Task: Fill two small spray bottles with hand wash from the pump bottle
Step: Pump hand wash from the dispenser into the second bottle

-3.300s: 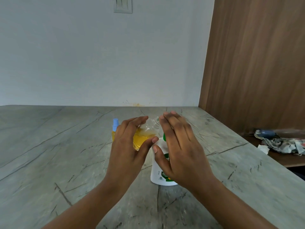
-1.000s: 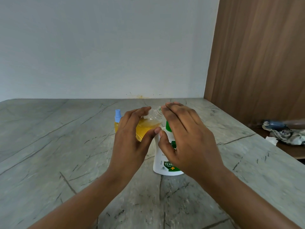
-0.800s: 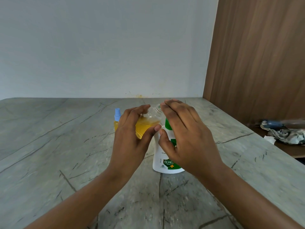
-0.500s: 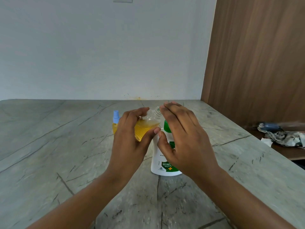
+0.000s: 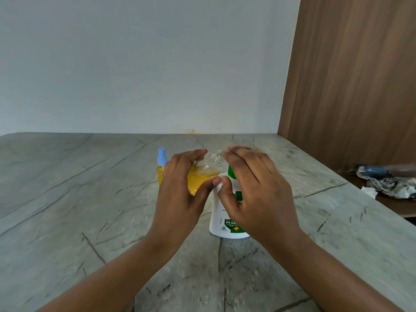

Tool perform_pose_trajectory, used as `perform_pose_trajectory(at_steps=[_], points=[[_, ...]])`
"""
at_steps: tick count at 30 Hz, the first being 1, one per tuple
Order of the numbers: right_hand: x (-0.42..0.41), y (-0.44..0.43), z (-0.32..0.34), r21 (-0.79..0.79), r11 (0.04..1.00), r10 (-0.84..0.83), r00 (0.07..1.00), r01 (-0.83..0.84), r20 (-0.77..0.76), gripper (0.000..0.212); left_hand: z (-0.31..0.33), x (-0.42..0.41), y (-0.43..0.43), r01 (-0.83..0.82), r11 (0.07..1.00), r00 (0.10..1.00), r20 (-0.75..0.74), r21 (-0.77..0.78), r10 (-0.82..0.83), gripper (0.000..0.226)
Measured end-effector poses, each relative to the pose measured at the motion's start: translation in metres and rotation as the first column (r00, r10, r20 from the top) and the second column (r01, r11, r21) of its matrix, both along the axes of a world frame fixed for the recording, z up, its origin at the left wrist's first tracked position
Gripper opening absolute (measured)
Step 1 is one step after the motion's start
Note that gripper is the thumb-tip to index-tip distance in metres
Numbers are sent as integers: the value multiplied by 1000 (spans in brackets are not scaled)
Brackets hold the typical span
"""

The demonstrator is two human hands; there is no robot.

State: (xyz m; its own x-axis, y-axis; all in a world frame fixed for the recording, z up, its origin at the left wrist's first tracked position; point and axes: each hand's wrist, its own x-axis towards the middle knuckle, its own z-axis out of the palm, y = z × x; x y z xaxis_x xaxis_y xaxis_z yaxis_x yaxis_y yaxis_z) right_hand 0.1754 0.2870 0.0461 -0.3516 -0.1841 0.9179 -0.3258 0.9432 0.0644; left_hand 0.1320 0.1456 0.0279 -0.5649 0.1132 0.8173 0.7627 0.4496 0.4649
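My left hand [image 5: 180,199] curls round a tilted clear bottle [image 5: 203,174] of amber liquid. My right hand [image 5: 254,192], fingers straight, covers the green head of the white pump bottle [image 5: 219,213].

Likely home: grey stone counter [image 5: 67,199], wood-veneer panel [image 5: 349,75], crumpled cloth [image 5: 391,186] on side ledge.

I see the left hand [image 5: 180,199] gripping an uncapped small bottle [image 5: 203,176], part full of yellow liquid, its neck tilted toward 2 o'clock. The right hand [image 5: 254,194] lies with straight fingers over the white pump bottle [image 5: 219,217] on the counter [image 5: 67,199]. At its 10 o'clock stands a blue-capped spray bottle [image 5: 161,163].
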Motion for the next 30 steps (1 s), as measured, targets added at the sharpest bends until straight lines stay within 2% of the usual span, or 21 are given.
perform_pose_trajectory(at_steps=[9, 21, 30], points=[[0, 1, 3, 30, 999, -10, 1000, 10, 5, 37, 0, 0, -1, -15, 1000, 1000, 10, -10, 15, 42], [1, 3, 10, 14, 1000, 17, 999, -18, 48, 43, 6, 3, 4, 24, 998, 998, 52, 65, -28, 40], [-1, 3, 8, 100, 994, -40, 999, 40, -1, 46, 7, 2, 4, 25, 998, 999, 22, 57, -26, 40]])
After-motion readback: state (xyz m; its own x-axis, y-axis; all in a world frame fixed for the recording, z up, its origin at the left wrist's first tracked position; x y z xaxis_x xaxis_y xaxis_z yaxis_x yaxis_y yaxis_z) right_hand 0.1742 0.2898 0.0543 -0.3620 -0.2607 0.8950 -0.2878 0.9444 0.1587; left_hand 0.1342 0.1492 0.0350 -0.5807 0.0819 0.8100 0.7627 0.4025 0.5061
